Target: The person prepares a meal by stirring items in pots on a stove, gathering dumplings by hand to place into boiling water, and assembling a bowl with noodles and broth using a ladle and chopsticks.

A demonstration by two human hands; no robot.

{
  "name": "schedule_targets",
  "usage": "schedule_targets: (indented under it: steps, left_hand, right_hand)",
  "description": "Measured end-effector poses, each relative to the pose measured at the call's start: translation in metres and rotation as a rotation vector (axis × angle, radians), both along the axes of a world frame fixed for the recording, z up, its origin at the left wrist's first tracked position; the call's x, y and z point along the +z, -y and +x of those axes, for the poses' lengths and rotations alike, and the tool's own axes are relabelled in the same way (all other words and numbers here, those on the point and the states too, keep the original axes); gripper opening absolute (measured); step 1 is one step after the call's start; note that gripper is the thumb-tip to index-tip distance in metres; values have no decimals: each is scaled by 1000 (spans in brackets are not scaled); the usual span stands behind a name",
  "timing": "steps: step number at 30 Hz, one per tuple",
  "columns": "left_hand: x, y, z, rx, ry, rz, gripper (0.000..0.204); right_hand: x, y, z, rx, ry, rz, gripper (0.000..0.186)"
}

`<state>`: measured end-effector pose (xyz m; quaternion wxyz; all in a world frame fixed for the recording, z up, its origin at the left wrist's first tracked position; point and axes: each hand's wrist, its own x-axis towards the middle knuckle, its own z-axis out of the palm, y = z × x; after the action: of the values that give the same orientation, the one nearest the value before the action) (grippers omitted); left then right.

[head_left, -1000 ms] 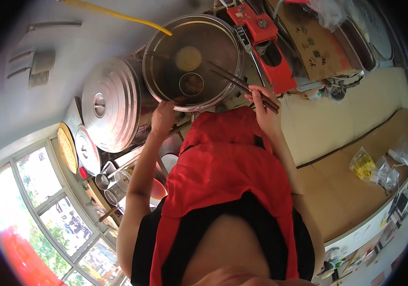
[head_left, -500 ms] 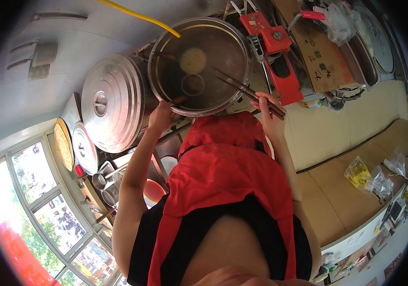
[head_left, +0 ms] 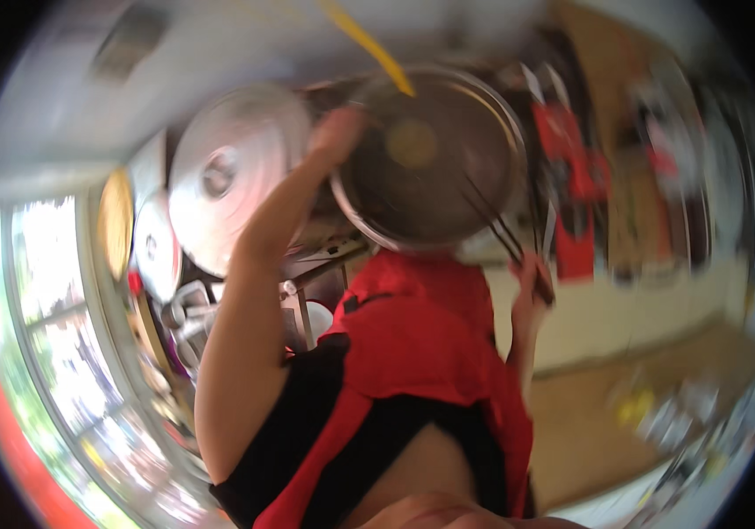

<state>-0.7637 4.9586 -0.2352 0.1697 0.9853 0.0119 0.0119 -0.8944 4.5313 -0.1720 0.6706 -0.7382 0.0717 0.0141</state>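
A big round metal pot (head_left: 474, 189) full of dark liquid stands in front of me. Inside it a pale round patch (head_left: 411, 143) shows, perhaps food in a strainer. My left hand (head_left: 339, 130) is over the pot's left rim, its fingers smeared by motion; whether they hold a handle there I cannot tell. On the right side, my right hand (head_left: 532, 275) is closed round a pair of long dark chopsticks (head_left: 494, 218). Their tips reach over the liquid, slightly apart.
A large metal lid (head_left: 236, 176) leans left of the pot. The end of a yellow hose (head_left: 367, 42) hangs over the pot's far rim. To the right stands a red metal device (head_left: 574, 189) beside a cardboard box (head_left: 628, 198). Metal strainers (head_left: 185, 322) lie near the window.
My left hand has moved from the near-left rim, where it was on a wooden handle, to the far-left rim. The chopsticks remain in my right hand. The whole view has shifted and blurred.
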Motion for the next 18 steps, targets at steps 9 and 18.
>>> schedule_targets:
  steps: [9,18]
  left_hand:
    - [-52,-22,59,-425,-44,452,19]
    - [-29,-7,98,-430,-194,428,24]
  right_hand:
    - [16,-18,3,132,-139,-144,34]
    - [25,-35,49,303,-71,-171,35]
